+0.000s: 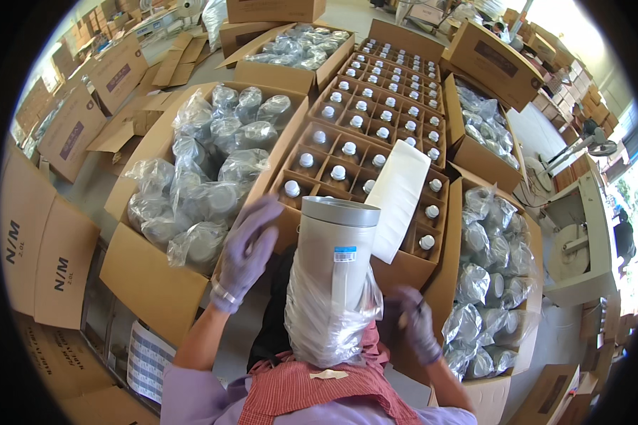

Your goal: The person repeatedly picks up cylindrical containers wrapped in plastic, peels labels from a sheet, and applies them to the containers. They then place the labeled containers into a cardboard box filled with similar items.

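Note:
A grey plastic cylindrical container (329, 239) stands upright before me, its lower half inside a clear plastic bag (324, 324). It bears a blue-and-white label and has a darker grey rim. My left hand (250, 255), in a thin purple glove, is just left of the container, fingers apart, not touching it. To the right, my gloved right hand (414, 319) is blurred and away from the container; its fingers are bent, and whether it holds something is unclear. A white padded sleeve or sheet (401, 199) leans over the divided carton behind the container.
Cardboard cartons of bottles with white caps (337, 172) stretch ahead. Open cartons of bagged containers flank me at left (149, 319) and right (529, 329). A printed label sheet (148, 364) lies at lower left. Fans, stacked boxes and people are farther off.

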Tool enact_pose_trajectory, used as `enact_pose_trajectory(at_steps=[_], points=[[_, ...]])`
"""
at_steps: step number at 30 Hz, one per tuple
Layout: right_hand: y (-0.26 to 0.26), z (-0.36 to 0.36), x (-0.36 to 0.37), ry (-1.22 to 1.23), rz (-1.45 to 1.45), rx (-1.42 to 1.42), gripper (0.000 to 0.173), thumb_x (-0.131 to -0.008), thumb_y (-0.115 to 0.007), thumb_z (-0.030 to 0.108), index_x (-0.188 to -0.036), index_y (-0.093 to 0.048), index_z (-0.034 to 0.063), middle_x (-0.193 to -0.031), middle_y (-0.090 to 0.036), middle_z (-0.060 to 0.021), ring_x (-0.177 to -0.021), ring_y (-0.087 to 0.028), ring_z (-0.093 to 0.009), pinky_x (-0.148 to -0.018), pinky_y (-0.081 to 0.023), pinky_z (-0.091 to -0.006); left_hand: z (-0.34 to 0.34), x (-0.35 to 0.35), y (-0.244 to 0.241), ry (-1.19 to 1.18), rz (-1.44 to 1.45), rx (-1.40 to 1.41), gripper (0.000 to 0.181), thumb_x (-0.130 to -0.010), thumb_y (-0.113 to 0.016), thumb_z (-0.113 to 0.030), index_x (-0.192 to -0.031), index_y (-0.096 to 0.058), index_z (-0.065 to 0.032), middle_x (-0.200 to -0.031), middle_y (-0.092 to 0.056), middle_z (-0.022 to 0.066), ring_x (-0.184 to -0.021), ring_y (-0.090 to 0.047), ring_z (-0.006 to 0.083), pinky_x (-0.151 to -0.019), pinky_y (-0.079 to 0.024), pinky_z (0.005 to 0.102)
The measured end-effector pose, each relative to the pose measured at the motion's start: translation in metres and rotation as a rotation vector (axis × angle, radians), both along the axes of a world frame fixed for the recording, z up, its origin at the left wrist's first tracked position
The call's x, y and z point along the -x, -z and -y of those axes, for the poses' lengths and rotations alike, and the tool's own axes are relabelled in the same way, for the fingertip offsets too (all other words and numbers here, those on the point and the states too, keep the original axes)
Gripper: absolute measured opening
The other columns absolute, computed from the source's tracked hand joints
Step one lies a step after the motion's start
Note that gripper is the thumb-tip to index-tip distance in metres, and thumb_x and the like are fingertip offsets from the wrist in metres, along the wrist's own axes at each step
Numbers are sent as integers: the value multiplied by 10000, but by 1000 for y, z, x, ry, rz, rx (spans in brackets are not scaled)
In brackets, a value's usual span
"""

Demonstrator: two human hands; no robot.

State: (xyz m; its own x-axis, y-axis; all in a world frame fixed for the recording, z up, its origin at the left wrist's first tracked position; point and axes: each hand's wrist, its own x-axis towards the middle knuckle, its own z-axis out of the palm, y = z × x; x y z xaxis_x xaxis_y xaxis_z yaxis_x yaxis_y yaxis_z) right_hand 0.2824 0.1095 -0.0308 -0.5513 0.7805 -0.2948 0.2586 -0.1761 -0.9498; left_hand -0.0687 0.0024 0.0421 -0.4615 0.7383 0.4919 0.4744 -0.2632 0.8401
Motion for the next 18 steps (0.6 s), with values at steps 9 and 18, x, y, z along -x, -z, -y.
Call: enact_pose_trajectory(at_steps=[9,18], points=[[-85,-28,101,-94,45,-821,407,-784,-742,96,-1151,-581,27,-1016,-604,-132,-899,-622,-261,-818,-499,-328,-101,-9,30,284,-213,-59,328,-912,-612,-223,-1199,-611,-65,-1198,-599,141,-1178,-521,302,-1028,-390,390],[-102,-54,144,-148,198,-979,374,-774,-769,323,-1014,-633,69,-860,-592,-99,-692,-632,-262,-619,-510,-364,-7,-70,19,-358,-320,181,494,-817,-692,-228,-1204,-518,25,-1150,-558,212,-1044,-542,380,-897,-443,447]])
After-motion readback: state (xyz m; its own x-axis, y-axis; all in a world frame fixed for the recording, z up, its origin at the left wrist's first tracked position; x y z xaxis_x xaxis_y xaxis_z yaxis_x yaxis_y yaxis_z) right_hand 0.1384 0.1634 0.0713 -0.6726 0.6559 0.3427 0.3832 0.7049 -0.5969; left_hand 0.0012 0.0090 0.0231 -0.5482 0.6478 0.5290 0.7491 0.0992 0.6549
